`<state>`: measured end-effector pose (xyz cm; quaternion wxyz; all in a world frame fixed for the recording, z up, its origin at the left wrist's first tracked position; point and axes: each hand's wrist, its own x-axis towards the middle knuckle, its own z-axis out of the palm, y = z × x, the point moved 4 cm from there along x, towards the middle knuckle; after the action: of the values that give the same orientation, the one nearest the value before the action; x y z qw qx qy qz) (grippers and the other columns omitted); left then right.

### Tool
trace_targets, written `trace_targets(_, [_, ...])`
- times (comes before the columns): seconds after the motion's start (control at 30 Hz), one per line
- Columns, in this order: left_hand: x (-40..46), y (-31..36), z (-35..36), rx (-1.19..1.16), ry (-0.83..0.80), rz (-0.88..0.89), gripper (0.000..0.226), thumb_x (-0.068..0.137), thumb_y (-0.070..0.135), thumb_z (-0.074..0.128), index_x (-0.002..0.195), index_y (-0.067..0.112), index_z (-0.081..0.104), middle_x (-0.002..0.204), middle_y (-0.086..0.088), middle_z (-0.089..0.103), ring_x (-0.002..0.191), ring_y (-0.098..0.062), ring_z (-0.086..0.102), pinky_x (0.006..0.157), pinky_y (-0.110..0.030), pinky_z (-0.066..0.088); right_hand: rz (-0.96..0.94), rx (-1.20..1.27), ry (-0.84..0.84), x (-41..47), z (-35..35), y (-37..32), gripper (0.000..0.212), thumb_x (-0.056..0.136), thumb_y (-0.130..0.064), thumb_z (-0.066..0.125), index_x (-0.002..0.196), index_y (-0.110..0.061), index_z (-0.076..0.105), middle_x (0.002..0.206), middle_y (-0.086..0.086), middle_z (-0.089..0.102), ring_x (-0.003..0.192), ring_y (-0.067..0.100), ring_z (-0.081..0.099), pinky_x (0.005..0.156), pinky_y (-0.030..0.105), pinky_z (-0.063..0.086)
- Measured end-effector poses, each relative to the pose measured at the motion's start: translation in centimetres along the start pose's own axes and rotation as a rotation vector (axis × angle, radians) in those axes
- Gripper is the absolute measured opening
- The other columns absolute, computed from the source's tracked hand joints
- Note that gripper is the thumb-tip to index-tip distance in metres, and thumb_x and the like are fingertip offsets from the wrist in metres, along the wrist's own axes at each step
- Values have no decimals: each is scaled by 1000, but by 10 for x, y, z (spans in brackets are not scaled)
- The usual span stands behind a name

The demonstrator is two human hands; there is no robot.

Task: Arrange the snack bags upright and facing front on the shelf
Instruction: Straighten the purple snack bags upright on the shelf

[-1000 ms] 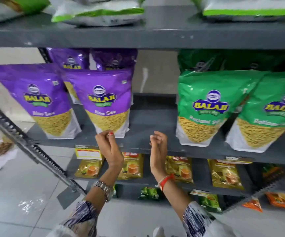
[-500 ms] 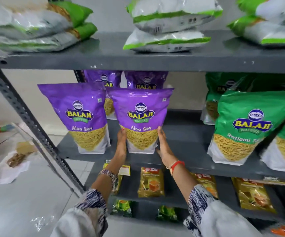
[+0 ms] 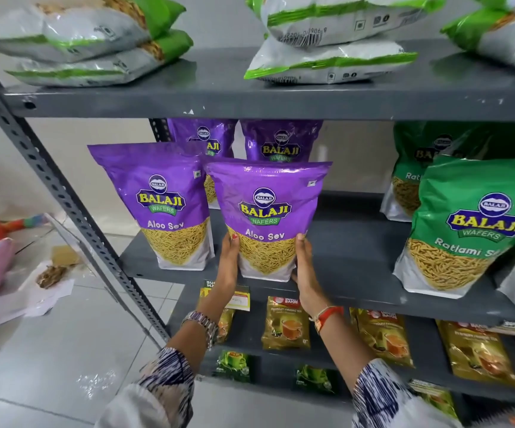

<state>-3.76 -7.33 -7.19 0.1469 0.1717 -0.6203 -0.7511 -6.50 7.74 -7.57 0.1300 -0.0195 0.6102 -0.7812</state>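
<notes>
A purple Aloo Sev bag (image 3: 267, 211) stands upright, label forward, at the front of the grey middle shelf (image 3: 351, 273). My left hand (image 3: 229, 261) presses its left side and my right hand (image 3: 305, 267) its right side, so both hold its lower part. A second purple bag (image 3: 160, 205) stands upright just left of it, and two more purple bags (image 3: 280, 143) stand behind. Green Ratlami Sev bags (image 3: 472, 223) stand upright at the right of the same shelf.
White and green bags (image 3: 327, 41) lie flat in stacks on the top shelf. Small gold tea packets (image 3: 285, 322) line the shelf below. The slotted shelf post (image 3: 64, 199) slants down on the left, with clutter on the tiled floor (image 3: 33, 335) beyond it.
My hands rose from the shelf's front edge to the sides of the front purple bag and took hold of it. My view tilted upward, showing the top shelf.
</notes>
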Motion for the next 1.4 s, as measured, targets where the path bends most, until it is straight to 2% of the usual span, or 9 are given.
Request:
trace_targets(0.37, [-7,1,-4,51,-27,-24,53,94,34,38,143,20,23,145,-6,40,132,-22,40,113,-44,32,-43,1,29,-4,0,-3,35,97,-41,33,128,-26,38,109,-11,58,98,4,58,72,16,50])
trace_targets(0.47, [-16,0,-9,142,-8,25,53,95,36,37,144,22,24,146,5,35,133,-13,33,115,-36,25,-99,39,257,-17,-3,-1,44,94,-39,47,133,-19,41,126,4,56,105,10,59,68,11,49])
trace_targets(0.57, [-38,-6,-38,195,181,145,40,94,36,41,130,22,49,129,7,51,120,-9,47,103,-30,37,-263,12,568,-48,-3,16,21,88,-33,56,107,-28,55,119,13,58,101,20,58,74,27,49])
trace_targets(0.63, [-51,-7,-69,155,376,241,23,92,31,45,100,19,63,97,-2,66,90,-15,60,80,-35,48,-359,-30,478,-67,20,26,12,82,-36,53,92,-31,55,99,8,62,89,17,60,74,37,51])
trace_targets(0.73, [-49,3,-120,154,655,265,17,90,19,45,85,10,58,71,-5,55,67,-15,48,66,-39,40,-339,-142,193,-73,66,37,13,81,-39,51,84,-30,59,84,1,67,78,6,62,70,21,48])
trace_targets(0.9, [-10,40,-155,148,545,213,32,95,25,38,121,6,45,117,-7,49,108,-15,44,93,-28,36,-197,-359,-157,-39,140,21,35,95,-30,48,124,-12,52,117,4,56,112,16,53,87,6,37])
trace_targets(1.03, [17,60,-155,21,403,109,52,96,38,33,142,17,21,135,-2,38,121,-14,39,105,-36,32,-23,-281,-116,-5,170,20,73,93,-45,45,149,-10,14,158,12,17,145,26,20,116,36,20])
trace_targets(1.17, [35,48,-162,-10,337,-85,62,86,61,35,135,23,38,137,-7,50,127,-25,47,105,-45,39,88,-194,-115,18,180,27,70,94,-51,35,150,-16,11,158,12,21,145,31,20,118,48,21])
trace_targets(1.4, [24,55,-155,-16,323,-87,59,92,55,24,133,18,42,139,-10,48,128,-28,44,111,-50,30,95,-136,-105,11,187,39,76,84,-65,36,144,-20,24,149,13,39,136,29,39,113,52,31])
